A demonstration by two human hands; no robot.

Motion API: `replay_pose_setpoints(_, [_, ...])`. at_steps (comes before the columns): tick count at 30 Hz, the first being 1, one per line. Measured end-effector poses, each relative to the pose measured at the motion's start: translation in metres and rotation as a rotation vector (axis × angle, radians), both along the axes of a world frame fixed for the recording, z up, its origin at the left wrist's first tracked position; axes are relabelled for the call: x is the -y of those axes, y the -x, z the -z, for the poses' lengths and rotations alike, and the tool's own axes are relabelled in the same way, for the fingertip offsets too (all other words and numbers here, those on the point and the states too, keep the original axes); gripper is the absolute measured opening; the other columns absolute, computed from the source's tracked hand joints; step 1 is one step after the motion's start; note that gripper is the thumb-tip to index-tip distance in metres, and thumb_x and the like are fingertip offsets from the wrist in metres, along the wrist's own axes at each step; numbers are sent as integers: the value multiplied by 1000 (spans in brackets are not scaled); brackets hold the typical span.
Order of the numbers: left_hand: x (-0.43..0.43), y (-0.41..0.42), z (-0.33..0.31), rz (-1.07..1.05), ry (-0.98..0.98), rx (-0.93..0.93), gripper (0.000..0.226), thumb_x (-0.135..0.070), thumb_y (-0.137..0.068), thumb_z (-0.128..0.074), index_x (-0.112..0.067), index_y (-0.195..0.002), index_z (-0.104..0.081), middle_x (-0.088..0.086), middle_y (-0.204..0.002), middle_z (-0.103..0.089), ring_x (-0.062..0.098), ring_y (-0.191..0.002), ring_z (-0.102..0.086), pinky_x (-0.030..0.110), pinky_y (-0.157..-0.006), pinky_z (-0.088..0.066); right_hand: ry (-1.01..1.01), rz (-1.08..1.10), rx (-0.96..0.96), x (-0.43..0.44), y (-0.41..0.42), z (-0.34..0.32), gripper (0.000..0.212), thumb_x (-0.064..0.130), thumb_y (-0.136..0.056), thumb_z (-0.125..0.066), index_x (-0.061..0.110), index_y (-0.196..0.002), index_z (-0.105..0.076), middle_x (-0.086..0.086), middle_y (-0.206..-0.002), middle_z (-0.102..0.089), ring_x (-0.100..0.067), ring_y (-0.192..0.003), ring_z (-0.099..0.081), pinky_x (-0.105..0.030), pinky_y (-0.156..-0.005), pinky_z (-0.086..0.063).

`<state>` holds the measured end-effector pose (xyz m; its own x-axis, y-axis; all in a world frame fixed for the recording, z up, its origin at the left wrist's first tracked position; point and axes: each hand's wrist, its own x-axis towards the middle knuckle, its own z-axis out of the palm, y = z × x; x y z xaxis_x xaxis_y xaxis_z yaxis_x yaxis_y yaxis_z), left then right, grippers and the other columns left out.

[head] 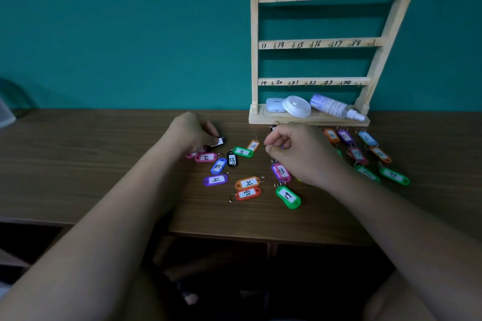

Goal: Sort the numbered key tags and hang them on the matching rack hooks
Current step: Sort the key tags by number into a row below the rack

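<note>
Rack of pale wood at the back of the counter, against the green wall, top cut off by the edge of the view. Rails marked 7 to 24, with small hooks. On the rack's bottom shelf: small white case, round white lid, spray bottle lying down.

Key tags in many colours, scattered on the counter in front of the rack. Some partly hidden under the right hand, just below the rack's base. A few numbers too blurry to read. Easy to read: green tag 19 and pink tag 13 straight in front of the rack, orange tag 4 and green tag 18 toward the rack's right side.

Left hand out past the rack's left post, knuckles up, fingers curled around a black tag with a white label. Number on it impossible to read.

Right hand close in front of the rack's base, fingers curled in, thumb tip against the first finger. Hard to tell whether anything pinched there.
</note>
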<state>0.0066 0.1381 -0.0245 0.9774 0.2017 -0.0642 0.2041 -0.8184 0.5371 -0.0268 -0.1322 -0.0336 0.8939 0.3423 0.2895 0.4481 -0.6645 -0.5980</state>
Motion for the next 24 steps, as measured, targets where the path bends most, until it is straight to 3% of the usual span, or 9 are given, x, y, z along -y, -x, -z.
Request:
replay_pose_setpoints(6, [-4,14,-8,-23,196,154,8,-26,-87,-84,-24,-82,-78,-7,-86,-77,13,-90,-70,32,-78,-54,-28,-20,-6,-4,4,1,6,26,-96,-74,30,-97,-79,18,-88,-71,8,-87,-62,-13,-69,-43])
replay_pose_setpoints(11, [14,33,-22,85,291,131,14,-34,-86,-86,-24,-89,-77,-1,-92,-78,21,-94,-72,42,-89,-56,-84,-74,-56,-12,6,6,8,36,-97,-74,32,-95,-80,19,-86,-73,6,-85,-65,-19,-74,-46])
replay_pose_setpoints(15, [31,45,-32,173,363,88,21,-31,-85,-88,-17,-95,-77,5,-91,-80,12,-76,-70,34,-80,-55,-124,-105,-105,-19,7,8,19,47,-98,-70,32,-98,-82,19,-87,-77,4,-86,-68,-32,-84,-56])
replay_pose_setpoints(19, [41,51,-32,253,464,30,22,-24,-86,-87,-10,-99,-76,5,-85,-79,10,-71,-65,25,-71,-51,-191,-117,-123,-21,8,6,25,43,-100,-69,25,-86,-79,9,-81,-78,-6,-78,-73,-42,-85,-60])
replay_pose_setpoints(24, [35,50,-31,334,460,3,21,-19,-87,-85,-7,-102,-76,8,-88,-78,11,-75,-64,19,-70,-51,-342,-79,-145,-18,11,-1,8,25,-99,-74,19,-94,-76,8,-81,-80,-7,-70,-75,-32,-75,-59])
